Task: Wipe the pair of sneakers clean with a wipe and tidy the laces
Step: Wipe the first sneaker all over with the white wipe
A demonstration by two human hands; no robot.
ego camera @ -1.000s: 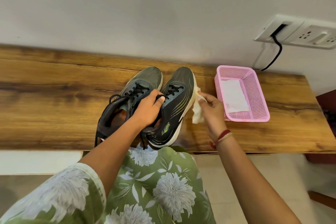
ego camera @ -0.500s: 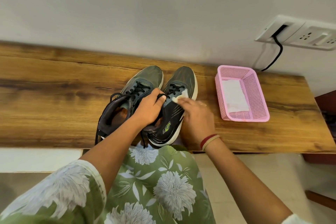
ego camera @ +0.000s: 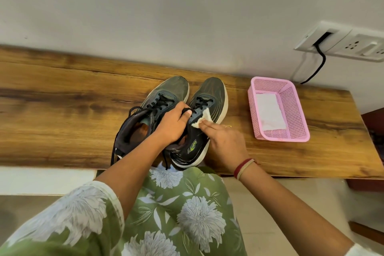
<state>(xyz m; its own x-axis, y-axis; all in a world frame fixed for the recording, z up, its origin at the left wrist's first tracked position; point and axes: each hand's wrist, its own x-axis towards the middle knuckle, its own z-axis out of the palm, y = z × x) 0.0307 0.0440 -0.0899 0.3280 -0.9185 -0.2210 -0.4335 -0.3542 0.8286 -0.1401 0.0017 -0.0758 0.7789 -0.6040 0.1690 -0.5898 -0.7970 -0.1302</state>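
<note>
- A pair of dark sneakers stands side by side on the wooden table, near its front edge. The toes aim at the wall, and the heels reach the edge nearest the person.
- The long axis of each shoe runs from about 7 o'clock at the heel to 1 o'clock at the toe. The left sneaker leans a little further from 12 o'clock than the right sneaker.
- The black laces are loose, and one end trails over the table edge at 6 o'clock.
- The left hand grips the right sneaker at its opening, fingers curled in, thumb lying on the laces.
- The right hand lies flat, its fingers fairly straight. They press a crumpled white wipe against that shoe's upper, on its 3 o'clock side just below the laces. The thumb is hidden.
- Red and tan bands circle the right wrist.
- At 3 o'clock from the shoes, apart from them, a pink mesh basket sits on the table. Its long axis also runs roughly 12 to 6 o'clock.
- A single white sheet lies flat on the basket's floor.
- At 1 o'clock on the wall, a black cord drops from a white socket plate behind the basket.
- A green floral garment fills the foreground at 6 o'clock.
</note>
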